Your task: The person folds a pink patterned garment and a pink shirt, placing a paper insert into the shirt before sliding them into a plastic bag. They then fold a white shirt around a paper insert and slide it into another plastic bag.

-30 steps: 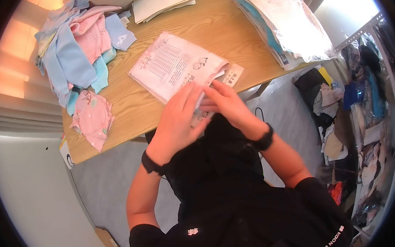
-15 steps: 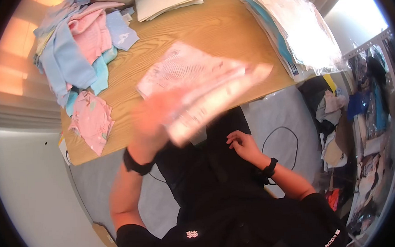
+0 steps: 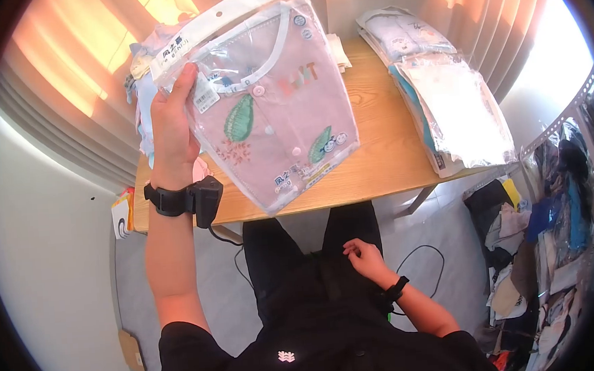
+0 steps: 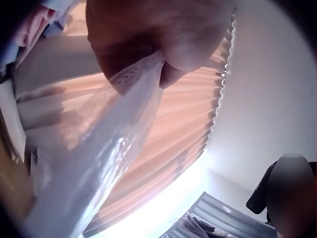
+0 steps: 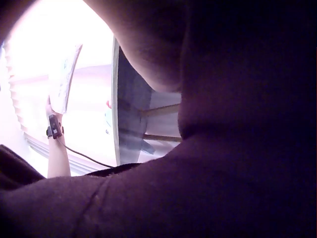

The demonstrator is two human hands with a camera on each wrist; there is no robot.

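Raised over the table, my left hand [image 3: 174,128] pinches the top corner of a clear plastic bag with a pink baby top [image 3: 272,119] folded inside. The top has a white neckband, buttons and green leaf prints. A white header strip with print runs along the bag's upper edge, and a small barcode tag [image 3: 204,96] hangs near my thumb. In the left wrist view, the bag [image 4: 109,148] hangs edge-on below my fingers. My right hand [image 3: 368,259] rests at my lap, fingers loosely curled around nothing.
A stack of bagged clothes [image 3: 452,111] stands on the right of the wooden table [image 3: 376,140]. Behind the held bag, loose clothes [image 3: 144,106] lie at the left, partly hidden. Packed garments fill a rack [image 3: 563,203] at the right. Curtains [image 3: 67,97] hang behind the table.
Both hands were on the bag at the table edge. My right hand let go and dropped to my lap; my left lifted the bag, turning its garment side toward me. The head view tilted up.
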